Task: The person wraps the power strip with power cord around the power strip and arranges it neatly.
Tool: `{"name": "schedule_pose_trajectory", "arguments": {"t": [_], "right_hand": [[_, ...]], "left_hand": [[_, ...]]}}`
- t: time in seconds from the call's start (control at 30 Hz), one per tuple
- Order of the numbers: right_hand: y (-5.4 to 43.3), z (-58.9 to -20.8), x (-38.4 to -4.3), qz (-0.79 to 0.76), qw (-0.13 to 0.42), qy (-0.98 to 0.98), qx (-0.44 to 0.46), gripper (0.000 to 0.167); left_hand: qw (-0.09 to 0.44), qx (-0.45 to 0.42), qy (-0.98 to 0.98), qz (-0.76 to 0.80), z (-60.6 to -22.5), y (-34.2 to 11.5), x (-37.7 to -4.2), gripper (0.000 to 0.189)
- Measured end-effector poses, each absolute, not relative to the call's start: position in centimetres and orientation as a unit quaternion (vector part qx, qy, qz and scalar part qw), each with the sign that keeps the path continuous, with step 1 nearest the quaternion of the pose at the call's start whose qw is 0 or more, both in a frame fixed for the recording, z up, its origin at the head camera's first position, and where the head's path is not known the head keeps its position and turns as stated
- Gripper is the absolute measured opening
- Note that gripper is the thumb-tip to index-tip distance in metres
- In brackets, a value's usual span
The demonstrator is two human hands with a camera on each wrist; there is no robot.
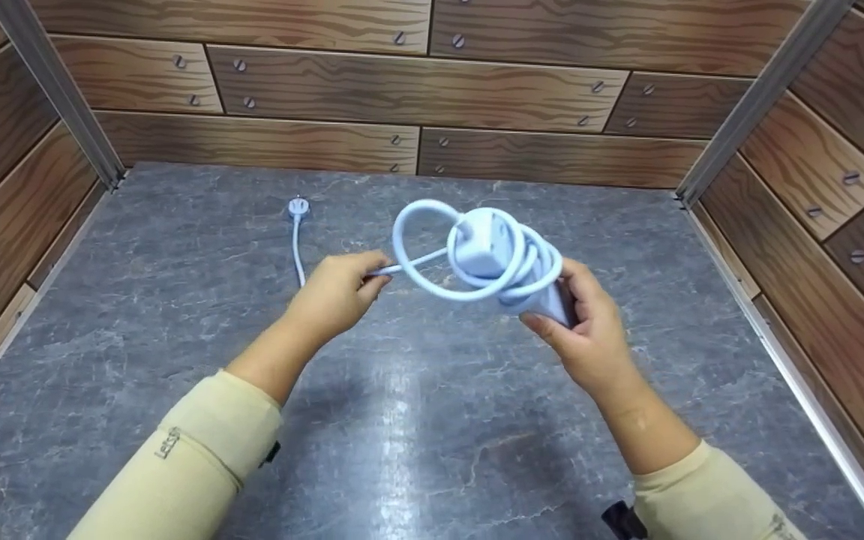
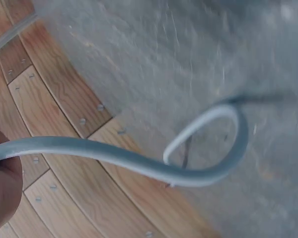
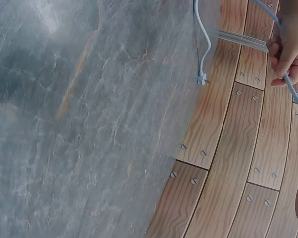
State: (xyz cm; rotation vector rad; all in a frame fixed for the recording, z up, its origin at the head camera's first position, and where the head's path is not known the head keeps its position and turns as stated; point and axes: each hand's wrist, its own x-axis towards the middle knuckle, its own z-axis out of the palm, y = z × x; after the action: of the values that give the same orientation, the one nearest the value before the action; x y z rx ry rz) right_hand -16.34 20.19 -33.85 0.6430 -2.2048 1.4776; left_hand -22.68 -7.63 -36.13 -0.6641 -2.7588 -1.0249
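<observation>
My right hand (image 1: 593, 330) grips the end of a pale blue-white power strip (image 1: 548, 300), holding it up above the table. Its cord (image 1: 469, 296) is wound in several loose loops about the strip's far end. With thumb and fingers my left hand (image 1: 338, 289) pinches the cord to the left of the strip. From that hand the free length runs back to a plug (image 1: 298, 208), which lies on the table at the back left. In the left wrist view the cord (image 2: 139, 166) curves away from the hand; the right wrist view shows the left hand (image 3: 290, 54) pinching it.
The grey marbled tabletop (image 1: 199, 225) is bounded by wood-patterned panels (image 1: 417, 90) at the back and both sides. Metal posts (image 1: 762, 97) stand at the back corners. A bright light reflection falls on the tabletop between the arms.
</observation>
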Motion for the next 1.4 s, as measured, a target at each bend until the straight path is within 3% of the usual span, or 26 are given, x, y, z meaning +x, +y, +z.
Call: {"name": "schedule_pose_trajectory", "arguments": {"t": [0.2,0.3,0.6,0.77,0.9,1.07,1.17,1.3,1.4], "right_hand": [[19.4,-33.7,-16.3,0.547,0.244,-0.786,0.154,0.048],[19.2,-33.5,-16.7,0.543,0.264,-0.789,0.112,0.048],[19.4,-33.6,-18.0,0.436,0.29,-0.85,0.053,0.048],[20.0,-34.2,-18.6,0.338,0.292,-0.894,0.037,0.05],[21.5,-34.5,-19.3,0.297,0.293,-0.909,0.006,0.049],[23.7,-34.7,-20.0,0.288,0.285,-0.913,-0.038,0.049],[24.9,-34.7,-20.1,0.286,0.267,-0.916,-0.087,0.053],[26.3,-34.9,-20.1,0.263,0.25,-0.923,-0.13,0.064],[26.9,-35.1,-20.1,0.224,0.257,-0.934,-0.11,0.068]], "left_hand": [[-0.1,-0.149,-0.837,-0.516,-36.6,-7.9,-21.3,0.024],[-0.156,-0.13,-0.809,-0.552,-36.6,-8.2,-20.6,0.03],[-0.208,-0.184,-0.895,-0.35,-35.2,-7.5,-19.4,0.033],[-0.226,-0.215,-0.914,-0.261,-34.5,-7.1,-19.0,0.053],[-0.206,-0.219,-0.911,-0.281,-34.8,-7.8,-18.9,0.055],[-0.124,-0.243,-0.923,-0.272,-35.4,-9.3,-19.4,0.027],[-0.074,-0.255,-0.93,-0.253,-35.6,-10.5,-19.9,0.023],[-0.022,-0.227,-0.934,-0.276,-35.5,-12.3,-20.7,0.02],[0.01,-0.196,-0.933,-0.3,-34.9,-13.4,-21.4,0.02]]}}
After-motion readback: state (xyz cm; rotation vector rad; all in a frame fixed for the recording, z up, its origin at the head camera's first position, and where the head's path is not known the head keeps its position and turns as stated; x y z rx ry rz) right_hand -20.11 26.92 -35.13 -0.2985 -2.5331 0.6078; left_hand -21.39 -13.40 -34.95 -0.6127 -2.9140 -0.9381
